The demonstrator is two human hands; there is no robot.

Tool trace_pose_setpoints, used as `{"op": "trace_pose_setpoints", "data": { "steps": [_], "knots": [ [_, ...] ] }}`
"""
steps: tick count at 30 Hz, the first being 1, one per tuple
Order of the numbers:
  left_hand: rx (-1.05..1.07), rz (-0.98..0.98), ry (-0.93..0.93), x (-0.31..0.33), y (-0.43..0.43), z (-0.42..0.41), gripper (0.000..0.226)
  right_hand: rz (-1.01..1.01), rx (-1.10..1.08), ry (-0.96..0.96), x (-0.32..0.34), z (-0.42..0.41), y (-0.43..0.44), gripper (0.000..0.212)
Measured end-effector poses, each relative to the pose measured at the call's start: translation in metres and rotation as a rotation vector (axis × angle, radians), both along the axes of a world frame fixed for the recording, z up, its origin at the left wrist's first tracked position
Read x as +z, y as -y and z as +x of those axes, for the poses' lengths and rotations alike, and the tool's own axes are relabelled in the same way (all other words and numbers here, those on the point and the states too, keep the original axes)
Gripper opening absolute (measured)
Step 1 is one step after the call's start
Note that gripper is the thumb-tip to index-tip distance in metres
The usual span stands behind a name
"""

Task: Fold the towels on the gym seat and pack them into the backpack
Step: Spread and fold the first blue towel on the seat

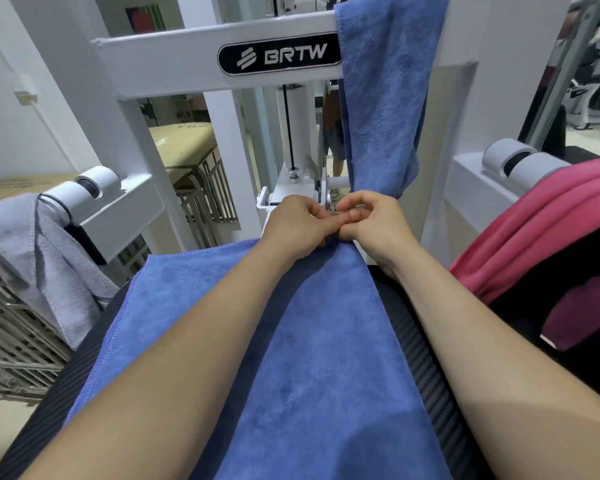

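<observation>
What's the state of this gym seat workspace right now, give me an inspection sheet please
surface: black ribbed gym seat, mostly covered.
job's things: spread blue towel on seat; hung blue towel over frame; grey towel left; pink towel right, on a dark bag, perhaps the backpack.
clutter: nothing seen.
grips: left hand and right hand pinch the spread blue towel's far edge.
cables: black machine cable, vertical.
surroundings: white BRTW frame; metal racks.
</observation>
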State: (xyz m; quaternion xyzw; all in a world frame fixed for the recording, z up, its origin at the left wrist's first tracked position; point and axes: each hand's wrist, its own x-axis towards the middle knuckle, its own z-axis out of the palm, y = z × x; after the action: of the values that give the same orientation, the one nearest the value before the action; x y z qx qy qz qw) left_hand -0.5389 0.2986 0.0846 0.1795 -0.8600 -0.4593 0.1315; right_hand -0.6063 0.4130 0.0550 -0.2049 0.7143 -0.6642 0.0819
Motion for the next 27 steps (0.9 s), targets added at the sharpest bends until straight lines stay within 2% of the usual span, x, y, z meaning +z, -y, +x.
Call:
{"op": "trace_pose_setpoints", "data": {
  "steps": [2, 5, 11, 12, 14, 16, 17, 19, 21, 24, 27],
  "knots": [
    [0.004, 0.068, -0.001, 0.004, 0.000, 0.001, 0.036, 0.044, -0.010, -0.039, 0.001, 0.003, 0.001, 0.038],
    [0.025, 0.138, -0.013, 0.007, 0.002, 0.000, 0.022, 0.113, -0.039, -0.095, 0.004, 0.006, 0.002, 0.036],
    [0.017, 0.128, -0.089, 0.002, 0.000, 0.001, 0.016, 0.066, -0.031, -0.049, 0.004, 0.006, 0.001, 0.035],
    [0.004, 0.103, -0.141, 0.001, -0.001, 0.001, 0.016, 0.052, -0.027, -0.040, 0.003, 0.006, 0.002, 0.035],
    [-0.026, -0.137, -0.282, 0.001, -0.003, 0.005, 0.013, 0.065, -0.051, -0.042, 0.001, 0.004, 0.004, 0.037],
    [-0.087, -0.442, -0.339, 0.003, -0.003, 0.011, 0.023, 0.170, -0.121, -0.118, -0.002, 0.002, 0.007, 0.037],
    [-0.130, -0.535, -0.307, 0.005, -0.001, 0.015, 0.026, 0.290, -0.151, -0.196, -0.001, 0.003, 0.008, 0.035],
    [-0.220, -0.614, -0.182, 0.010, 0.006, 0.028, 0.029, 0.653, -0.191, -0.408, 0.003, 0.014, 0.006, 0.044],
    [-0.301, -0.654, -0.071, 0.009, 0.017, 0.050, 0.029, 0.887, -0.181, -0.555, 0.011, 0.037, 0.002, 0.057],
    [-0.392, -0.671, -0.014, -0.002, 0.037, 0.101, 0.026, 0.982, 0.011, -0.747, 0.021, 0.084, -0.007, 0.048],
    [-0.460, -0.599, -0.015, -0.017, 0.053, 0.155, 0.025, 1.003, 0.289, -0.801, 0.025, 0.138, -0.016, 0.036]
  ]
}}
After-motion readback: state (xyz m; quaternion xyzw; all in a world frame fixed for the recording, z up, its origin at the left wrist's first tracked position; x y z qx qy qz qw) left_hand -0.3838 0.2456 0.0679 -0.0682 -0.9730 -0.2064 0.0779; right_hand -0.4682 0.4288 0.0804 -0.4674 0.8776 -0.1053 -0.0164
